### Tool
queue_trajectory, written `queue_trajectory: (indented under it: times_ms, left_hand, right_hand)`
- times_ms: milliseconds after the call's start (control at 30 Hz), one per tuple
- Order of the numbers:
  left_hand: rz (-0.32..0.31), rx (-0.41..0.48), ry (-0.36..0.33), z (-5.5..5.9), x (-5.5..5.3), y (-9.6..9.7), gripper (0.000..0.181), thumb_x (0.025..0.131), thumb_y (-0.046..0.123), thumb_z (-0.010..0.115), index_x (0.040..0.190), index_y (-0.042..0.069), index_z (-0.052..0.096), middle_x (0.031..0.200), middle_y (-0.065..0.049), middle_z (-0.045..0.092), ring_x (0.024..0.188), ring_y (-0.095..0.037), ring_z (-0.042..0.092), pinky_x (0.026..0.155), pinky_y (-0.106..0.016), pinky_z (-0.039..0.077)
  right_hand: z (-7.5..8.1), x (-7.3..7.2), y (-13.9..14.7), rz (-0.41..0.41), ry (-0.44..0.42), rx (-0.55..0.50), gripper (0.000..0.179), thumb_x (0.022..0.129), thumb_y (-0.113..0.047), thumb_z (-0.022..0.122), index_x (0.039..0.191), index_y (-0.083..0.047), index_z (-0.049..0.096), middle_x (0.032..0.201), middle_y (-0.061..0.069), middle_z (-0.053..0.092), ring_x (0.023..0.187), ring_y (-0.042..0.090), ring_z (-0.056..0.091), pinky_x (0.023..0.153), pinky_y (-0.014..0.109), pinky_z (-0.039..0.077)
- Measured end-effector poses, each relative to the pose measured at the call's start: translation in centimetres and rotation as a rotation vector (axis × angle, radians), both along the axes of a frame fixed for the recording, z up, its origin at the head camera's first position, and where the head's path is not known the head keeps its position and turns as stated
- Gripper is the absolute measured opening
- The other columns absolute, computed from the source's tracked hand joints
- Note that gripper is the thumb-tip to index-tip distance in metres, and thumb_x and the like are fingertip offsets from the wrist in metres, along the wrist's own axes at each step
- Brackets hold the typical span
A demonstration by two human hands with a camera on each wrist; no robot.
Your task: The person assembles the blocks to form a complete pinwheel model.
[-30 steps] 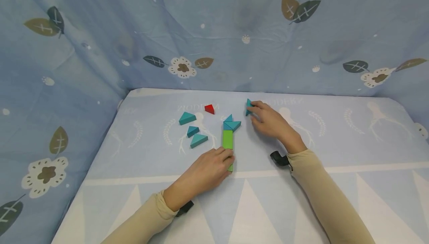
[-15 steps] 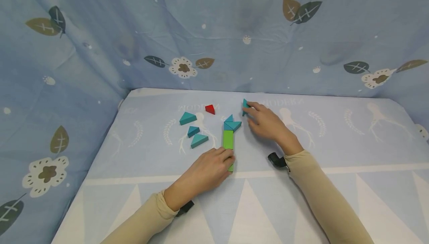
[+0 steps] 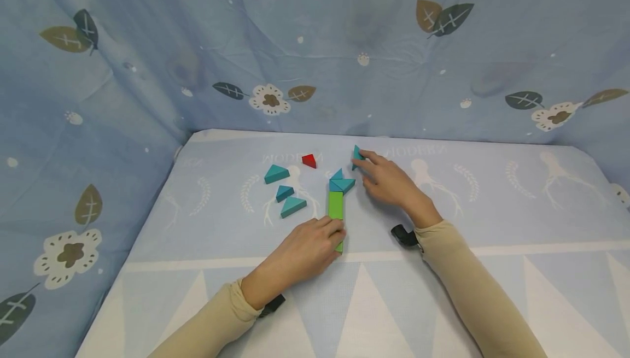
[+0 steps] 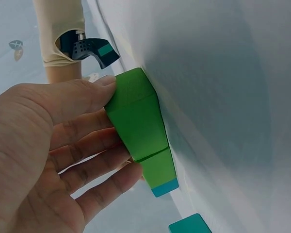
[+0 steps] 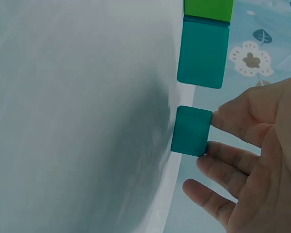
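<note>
Two green blocks stand end to end in a column. My left hand (image 3: 310, 246) holds the nearer green block (image 4: 138, 119), thumb at its near end and fingers along its side. The farther green block (image 3: 336, 205) meets several small teal triangular blocks (image 3: 343, 184) at the column's far end. My right hand (image 3: 389, 180) pinches another teal triangular block (image 3: 356, 157) between thumb and fingertips, close over the table, just beyond and right of that group. In the right wrist view a gap shows between this pinched block and the teal group.
Left of the column lie loose teal triangular blocks (image 3: 293, 206) and a small red block (image 3: 309, 160). A blue patterned cloth (image 3: 344, 74) hangs behind the table (image 3: 492, 199). Black wrist cameras (image 3: 404, 235) stick out from the sleeves.
My right hand has moved a little to the left with the teal triangular block, bringing it nearer the column's far end. The left hand has stayed on the green block.
</note>
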State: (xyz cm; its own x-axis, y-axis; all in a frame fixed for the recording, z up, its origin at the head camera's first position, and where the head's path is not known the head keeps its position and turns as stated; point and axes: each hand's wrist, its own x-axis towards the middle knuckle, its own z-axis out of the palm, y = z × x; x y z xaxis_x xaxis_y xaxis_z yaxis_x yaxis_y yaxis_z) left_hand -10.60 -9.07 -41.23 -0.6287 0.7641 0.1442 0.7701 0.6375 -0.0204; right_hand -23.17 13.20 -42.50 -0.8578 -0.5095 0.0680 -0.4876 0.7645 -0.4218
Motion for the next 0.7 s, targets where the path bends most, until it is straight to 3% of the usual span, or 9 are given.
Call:
queue_trajectory:
  times_ms: [700]
  left_hand:
    - [0.0, -0.014, -0.011, 0.1, 0.0, 0.1, 0.027, 0.085, 0.024, 0.076, 0.11, 0.012, 0.073, 0.114, 0.003, 0.064, 0.103, -0.012, 0.059, 0.081, -0.025, 0.053]
  right_hand:
    - [-0.2, -0.2, -2.0, 0.026, -0.008, 0.005, 0.048, 0.098, -0.012, 0.047, 0.147, -0.01, 0.046, 0.157, 0.015, 0.033, 0.139, 0.037, 0.041, 0.11, 0.058, 0.036]
